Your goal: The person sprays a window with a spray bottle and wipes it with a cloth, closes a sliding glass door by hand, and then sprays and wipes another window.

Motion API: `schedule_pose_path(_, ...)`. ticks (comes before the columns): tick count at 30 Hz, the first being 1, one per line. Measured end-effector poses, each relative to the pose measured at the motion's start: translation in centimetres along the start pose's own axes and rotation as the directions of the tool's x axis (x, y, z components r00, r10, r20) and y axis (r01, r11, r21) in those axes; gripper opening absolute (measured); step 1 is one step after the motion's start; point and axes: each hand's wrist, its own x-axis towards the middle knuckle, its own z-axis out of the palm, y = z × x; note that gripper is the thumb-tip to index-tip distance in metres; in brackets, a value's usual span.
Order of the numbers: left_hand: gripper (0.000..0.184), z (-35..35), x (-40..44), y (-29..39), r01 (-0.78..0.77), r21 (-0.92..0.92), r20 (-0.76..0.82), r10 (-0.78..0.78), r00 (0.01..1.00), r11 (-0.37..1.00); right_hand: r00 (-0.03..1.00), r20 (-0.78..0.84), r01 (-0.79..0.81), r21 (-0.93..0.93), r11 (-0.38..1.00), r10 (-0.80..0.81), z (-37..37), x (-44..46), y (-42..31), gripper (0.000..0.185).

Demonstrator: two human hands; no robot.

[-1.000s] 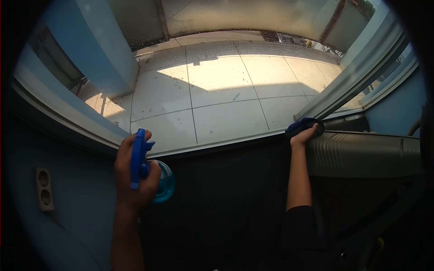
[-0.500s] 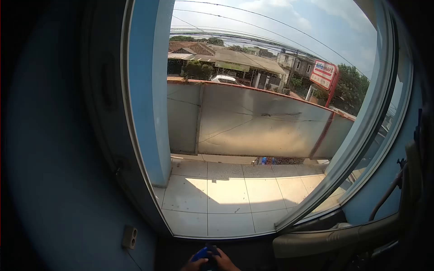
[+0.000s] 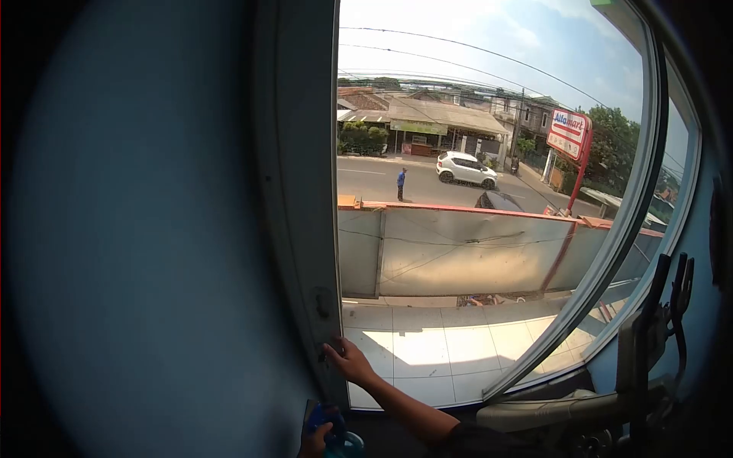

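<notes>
My right hand reaches from the lower right to the edge of a grey door. Its thumb and fingers are closed at a small lock piece, which they partly hide. Just above it is an oval recessed pull. At the bottom of the view, my left hand is wrapped round a blue object, whose kind I cannot make out. A light-blue ring-shaped part shows beside that hand.
A tiled balcony floor lies beyond the opening, bounded by a metal-panelled wall. Exercise equipment stands at right, beside the window frame. Past the wall are a road, a white car and a person in blue.
My hands were together on the blue object; my right hand has gone up to the door. The view has risen, showing the road, and the door edge stands farther right in view.
</notes>
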Motion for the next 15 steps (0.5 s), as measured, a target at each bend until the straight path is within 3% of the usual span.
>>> schedule_pose_path(1,0.043,-0.6,0.1,0.4,0.006,0.003,-0.001,-0.006,1.000,1.000,1.000,-0.001,-0.005,0.003,1.000,0.005,1.3,1.4,-0.1,0.069)
schedule_pose_path(3,0.060,-2.2,0.9,0.4,-0.057,-0.145,-0.015,0.055,0.998,0.988,0.997,0.000,-0.072,0.299,0.951,0.076,3.2,3.6,-0.6,0.057)
schedule_pose_path(4,0.060,-2.1,0.5,1.3,-0.049,-0.147,-0.019,0.047,0.999,0.988,0.996,0.005,-0.081,0.299,0.951,0.084,4.1,4.7,-0.3,0.057)
schedule_pose_path(6,0.052,-1.1,-0.1,4.1,-0.124,-0.204,-0.059,0.114,0.992,0.971,0.995,-0.096,0.022,0.233,0.972,0.001,5.2,5.6,-0.4,0.045)
schedule_pose_path(7,0.052,-1.4,-0.2,4.5,-0.117,-0.212,-0.085,0.101,0.991,0.970,0.991,-0.129,-0.009,0.166,0.986,0.031,5.4,5.6,-0.7,0.041)
schedule_pose_path(9,0.049,-2.7,0.0,4.1,-0.155,-0.103,-0.127,0.141,0.982,0.983,0.971,-0.237,-0.012,0.077,0.997,0.030,4.7,4.4,-3.3,0.036)
schedule_pose_path(12,0.046,-2.4,-1.2,5.7,-0.201,-0.100,-0.177,0.181,0.967,0.975,0.948,-0.207,-0.259,-0.065,0.964,0.241,6.1,2.5,-1.9,0.043)
schedule_pose_path(15,0.046,-2.4,-2.0,5.0,-0.178,-0.125,-0.188,0.152,0.970,0.976,0.920,-0.310,-0.287,-0.121,0.950,0.238,7.8,1.7,0.8,0.050)
